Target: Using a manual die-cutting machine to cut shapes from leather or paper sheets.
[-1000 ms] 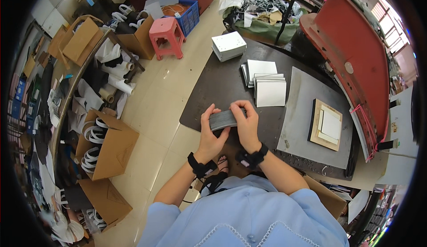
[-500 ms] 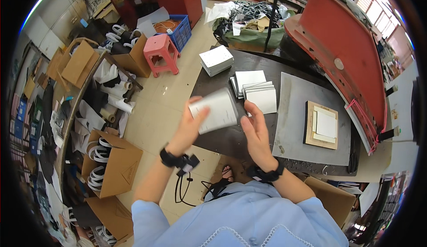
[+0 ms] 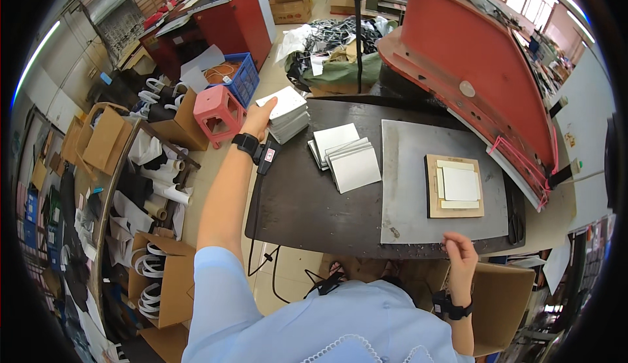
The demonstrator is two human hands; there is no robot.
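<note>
My left hand is stretched out to the far left of the dark table, closed on the left edge of a neat stack of white rectangular cards. Thumb and fingertips rest at the stack's top and side. Past the table's front edge, at the right, my right hand is raised with its fingers loosely curled; nothing shows in it. A looser, fanned pile of white cards lies mid-table. On the grey sheet at the right sits a wooden block topped by cream strips and a white card.
A large red machine arm overhangs the table's right side. Black scissors lie at the sheet's right edge. A pink stool and a blue crate stand left. An open cardboard box sits below my right hand.
The white cards in my left hand have gone from mid-air to the far-left stack. My right hand has moved right and down from beside them, its fingers now curled.
</note>
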